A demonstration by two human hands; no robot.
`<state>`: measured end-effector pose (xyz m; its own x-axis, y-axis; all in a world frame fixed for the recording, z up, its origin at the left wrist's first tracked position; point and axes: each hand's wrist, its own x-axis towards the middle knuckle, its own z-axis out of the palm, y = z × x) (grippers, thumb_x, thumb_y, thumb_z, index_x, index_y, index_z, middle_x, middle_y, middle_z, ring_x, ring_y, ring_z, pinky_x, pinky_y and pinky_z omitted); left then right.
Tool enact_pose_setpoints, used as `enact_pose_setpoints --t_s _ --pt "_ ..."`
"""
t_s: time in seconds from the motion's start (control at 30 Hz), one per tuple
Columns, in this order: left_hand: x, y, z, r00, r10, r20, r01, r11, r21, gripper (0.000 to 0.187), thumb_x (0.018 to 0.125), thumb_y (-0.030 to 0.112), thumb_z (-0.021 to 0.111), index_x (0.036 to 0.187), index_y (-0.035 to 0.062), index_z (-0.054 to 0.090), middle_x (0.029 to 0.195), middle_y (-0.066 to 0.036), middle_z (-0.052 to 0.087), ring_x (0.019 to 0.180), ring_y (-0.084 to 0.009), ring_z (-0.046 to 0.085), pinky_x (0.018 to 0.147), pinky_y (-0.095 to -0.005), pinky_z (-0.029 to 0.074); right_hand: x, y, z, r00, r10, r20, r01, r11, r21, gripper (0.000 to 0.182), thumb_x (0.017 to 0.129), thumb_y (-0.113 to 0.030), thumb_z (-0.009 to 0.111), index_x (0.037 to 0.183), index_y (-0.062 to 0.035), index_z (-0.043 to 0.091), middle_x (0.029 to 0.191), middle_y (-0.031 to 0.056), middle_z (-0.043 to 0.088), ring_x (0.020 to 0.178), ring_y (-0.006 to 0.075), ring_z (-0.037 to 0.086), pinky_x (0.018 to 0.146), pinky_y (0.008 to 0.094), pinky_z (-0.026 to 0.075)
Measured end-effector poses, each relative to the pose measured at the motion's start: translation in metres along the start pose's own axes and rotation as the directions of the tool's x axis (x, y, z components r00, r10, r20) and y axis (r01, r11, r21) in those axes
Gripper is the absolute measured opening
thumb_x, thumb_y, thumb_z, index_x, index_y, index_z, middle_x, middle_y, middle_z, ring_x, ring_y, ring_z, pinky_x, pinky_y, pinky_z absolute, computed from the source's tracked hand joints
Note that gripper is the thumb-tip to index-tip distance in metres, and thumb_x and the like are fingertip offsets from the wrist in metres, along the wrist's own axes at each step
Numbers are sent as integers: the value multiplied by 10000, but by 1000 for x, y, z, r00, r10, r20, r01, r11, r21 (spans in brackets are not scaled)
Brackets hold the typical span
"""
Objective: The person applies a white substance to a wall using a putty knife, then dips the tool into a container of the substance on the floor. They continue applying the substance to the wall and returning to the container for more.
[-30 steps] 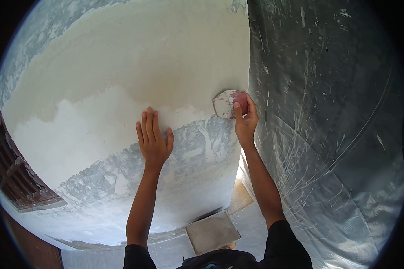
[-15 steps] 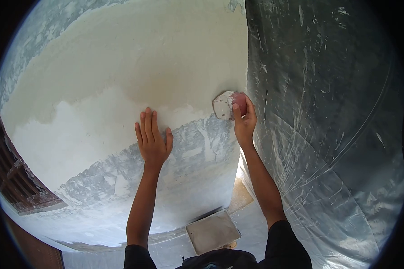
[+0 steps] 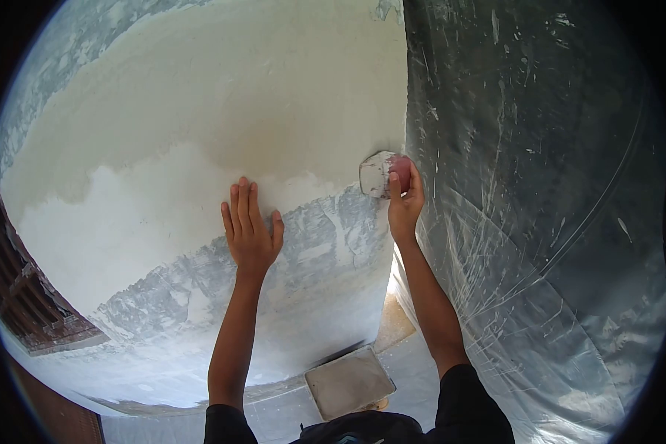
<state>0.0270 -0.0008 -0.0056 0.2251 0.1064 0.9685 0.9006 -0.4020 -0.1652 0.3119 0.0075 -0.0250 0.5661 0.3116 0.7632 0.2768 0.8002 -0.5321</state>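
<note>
My right hand (image 3: 405,211) grips a putty scraper (image 3: 379,175), red at the held side and coated with pale plaster over the rest. Its far side lies against or very close to the wall, near the wall's right edge. On the wall (image 3: 222,81), cream plaster covers the upper part, a whiter patch lies to the left, and bare mottled grey shows below. My left hand (image 3: 250,233) rests flat on the wall with its fingers spread, at the border of the plaster and the grey band. It holds nothing.
A dark plastic sheet (image 3: 533,148), spattered with white, hangs along the right side. Down by my body a shallow grey tray (image 3: 350,383) sits on the covered floor. A brown slatted frame (image 3: 37,296) borders the wall at left.
The scraper in my right hand has slid slightly to the right, toward the wall's edge. My left hand stays in place.
</note>
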Motion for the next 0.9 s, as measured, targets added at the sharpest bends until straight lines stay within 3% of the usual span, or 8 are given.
enact_pose_setpoints --t_s 0.17,0.23,0.33,0.63,0.73,0.77,0.83,0.9 --pt "2 2 -2 1000 -18 -19 19 1000 20 553 915 237 517 1392 -32 445 1476 -160 434 1406 -293 370 1165 -468 242 20 0 -18 966 110 -234 -34 951 309 455 962 -107 616 1355 59 457 1253 101 584 1117 137 560 982 266 432" --pt "2 3 -2 1000 -20 -22 20 999 29 554 911 234 524 1390 -34 447 1476 -161 434 1404 -294 372 1164 -467 243 12 -4 -12 972 115 -205 -43 945 324 453 954 -96 626 1348 60 465 1261 98 582 1129 135 554 991 267 423" --pt "2 2 -2 1000 -20 -21 21 1000 16 548 912 234 524 1383 -38 455 1474 -160 437 1402 -294 375 1163 -468 245 -4 3 -6 999 22 46 -24 999 39 458 937 -85 650 1342 49 481 1277 95 568 1159 147 537 1013 274 400" --pt "1 2 -1 1000 -7 -3 7 1000 8 571 915 223 531 1404 -42 400 1487 -198 394 1405 -345 350 1143 -519 251 11 -6 -15 976 116 -185 -46 938 344 441 954 -88 620 1345 50 470 1247 98 583 1143 147 543 1015 287 407" --pt "1 1 -1 1000 -4 2 4 1000 4 574 917 230 527 1407 -41 398 1488 -199 392 1404 -342 351 1146 -516 246 0 -3 -13 998 -21 58 28 991 -130 420 949 -71 621 1321 67 481 1251 99 583 1124 139 549 991 278 426" --pt "1 1 -1 1000 -3 5 3 1000 3 574 917 230 527 1407 -41 398 1488 -199 392 1404 -342 351 1146 -516 246 2 -1 -14 998 -18 57 25 991 -133 420 949 -71 621 1321 67 481 1251 99 583 1124 139 549 991 278 426" --pt "1 1 -2 1000 -1 -1 1 1000 2 575 920 234 522 1409 -41 396 1489 -200 390 1404 -342 352 1148 -515 242 14 2 -18 982 85 -169 -50 978 202 454 957 -135 620 1345 49 469 1274 119 561 1151 168 549 995 292 428" --pt "1 1 -2 1000 -3 1 3 1000 10 573 920 231 525 1408 -41 397 1487 -203 392 1403 -345 353 1147 -515 243 17 0 -20 970 109 -216 -53 967 249 440 962 -120 611 1341 52 471 1268 117 568 1149 160 551 993 284 429"
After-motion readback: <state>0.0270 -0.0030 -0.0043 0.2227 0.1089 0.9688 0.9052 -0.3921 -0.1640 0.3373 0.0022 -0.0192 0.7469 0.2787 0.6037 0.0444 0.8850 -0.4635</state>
